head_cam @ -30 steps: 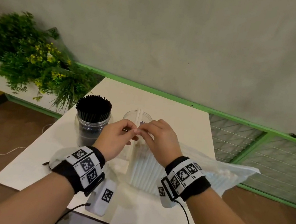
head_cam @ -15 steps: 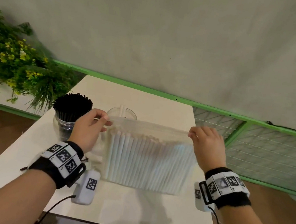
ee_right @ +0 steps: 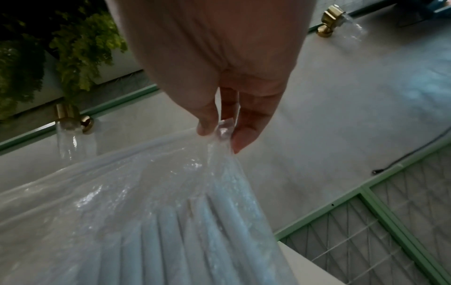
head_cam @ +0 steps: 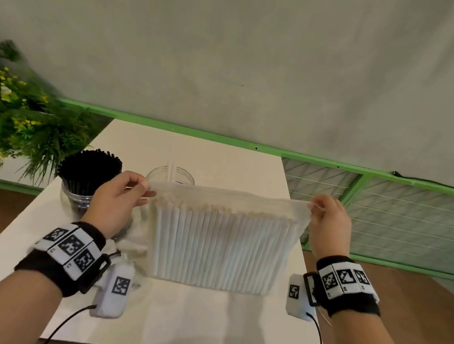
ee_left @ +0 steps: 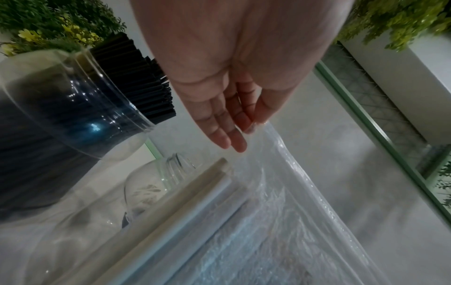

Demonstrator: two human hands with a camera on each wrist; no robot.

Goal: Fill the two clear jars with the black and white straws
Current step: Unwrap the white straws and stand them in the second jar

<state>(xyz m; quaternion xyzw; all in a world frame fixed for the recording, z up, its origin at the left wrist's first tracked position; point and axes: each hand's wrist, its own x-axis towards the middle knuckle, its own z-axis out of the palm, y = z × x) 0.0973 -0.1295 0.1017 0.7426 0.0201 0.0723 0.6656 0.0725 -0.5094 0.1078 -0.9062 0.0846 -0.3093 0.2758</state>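
At the far left of the table, a clear jar is seen already packed with upright black straws. Just beside it, toward the middle, a second clear jar stands with only a couple of white straws poking above its rim; most of it is hidden behind the bag.

The left hand is closed in a pinch on the upper left corner of a clear plastic bag, thumb against forefinger, while the remaining fingers are seen lying fairly straight in the left wrist view. Between the two hands the bag's top edge is drawn taut and level, and a dense row of bagged white straws is held upright inside it, long axes vertical, lower ends resting on the table (or very nearly; contact cannot be confirmed). The right hand is likewise pinched on the upper right corner, the film bunched between thumb and fingers.

The nearly empty jar lies directly behind the bag's left end, so it is the left hand that is nearer to it. The next move is judged to turn on this: the straws must be drawn up and out through the bag's mouth and carried back and leftward, kept vertical, to be dropped into the jar's opening.
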